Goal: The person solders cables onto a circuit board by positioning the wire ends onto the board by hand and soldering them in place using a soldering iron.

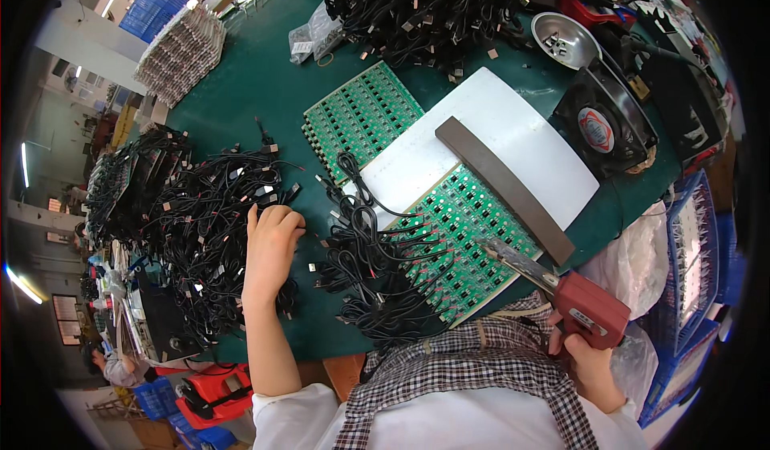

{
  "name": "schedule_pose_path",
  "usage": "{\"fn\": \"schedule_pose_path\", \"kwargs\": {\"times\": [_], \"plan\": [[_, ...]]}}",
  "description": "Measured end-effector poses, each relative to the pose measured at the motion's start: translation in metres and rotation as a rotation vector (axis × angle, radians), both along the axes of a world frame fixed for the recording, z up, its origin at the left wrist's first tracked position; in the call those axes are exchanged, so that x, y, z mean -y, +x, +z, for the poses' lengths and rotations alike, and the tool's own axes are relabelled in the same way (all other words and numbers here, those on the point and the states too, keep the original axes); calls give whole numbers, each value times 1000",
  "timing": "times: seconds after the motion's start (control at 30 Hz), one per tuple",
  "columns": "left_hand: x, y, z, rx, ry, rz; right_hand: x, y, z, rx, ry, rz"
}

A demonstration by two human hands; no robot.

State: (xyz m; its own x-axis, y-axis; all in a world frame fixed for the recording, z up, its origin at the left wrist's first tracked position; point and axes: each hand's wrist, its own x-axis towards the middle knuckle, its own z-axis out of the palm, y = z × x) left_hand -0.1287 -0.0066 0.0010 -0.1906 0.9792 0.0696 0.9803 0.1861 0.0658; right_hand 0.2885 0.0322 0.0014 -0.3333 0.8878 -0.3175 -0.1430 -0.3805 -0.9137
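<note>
My left hand [273,245] rests with bent fingers over the right side of a pile of black USB cables [208,225]. Its fingertips are turned down, and whatever lies between them is hidden. At the lower right my right hand [584,354] grips a red soldering gun [592,311], its metal tip pointing left over a green circuit board panel [473,221]. Several black cables [373,281] run with thin red wire ends onto the left part of that panel. A brown bar [505,185] lies along the panel's far right edge, on a white board [505,121].
A second green panel stack [365,113] lies behind. More black cables [425,9] heap at the back, near a metal bowl [565,39] and a black fan [601,121]. Stacked panels [180,53] stand far left. Blue crates [682,265] are at the right.
</note>
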Motion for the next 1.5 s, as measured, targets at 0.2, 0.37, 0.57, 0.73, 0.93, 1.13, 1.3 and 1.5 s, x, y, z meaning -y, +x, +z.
{"fn": "schedule_pose_path", "kwargs": {"times": [0.2, 0.37, 0.57, 0.73, 0.93, 1.13, 1.3, 1.5], "plan": [[-3, -5, 9, 203, 62, -7, 1, 1, 2, -54, -78, 41], [-2, 2, 10, -46, -86, -118, 2, 0, 6, 7, -34, -11], [-4, -10, 9, 142, -35, -138, 2, 16, 0, -130, -171, 48], [3, -40, 24, 820, 478, 187, -4, 10, 7, -146, -151, 109], [-22, 47, 67, 645, 574, -118, -6, 15, -5, -170, -93, 133], [-25, 142, 23, 263, 277, -607, -6, 12, 2, -194, -100, 110], [-25, 146, 9, 196, 254, -592, -9, 13, 7, -176, -79, 154], [-29, 146, 10, 160, 211, -605, -10, 16, 3, -141, -111, 230]]}}
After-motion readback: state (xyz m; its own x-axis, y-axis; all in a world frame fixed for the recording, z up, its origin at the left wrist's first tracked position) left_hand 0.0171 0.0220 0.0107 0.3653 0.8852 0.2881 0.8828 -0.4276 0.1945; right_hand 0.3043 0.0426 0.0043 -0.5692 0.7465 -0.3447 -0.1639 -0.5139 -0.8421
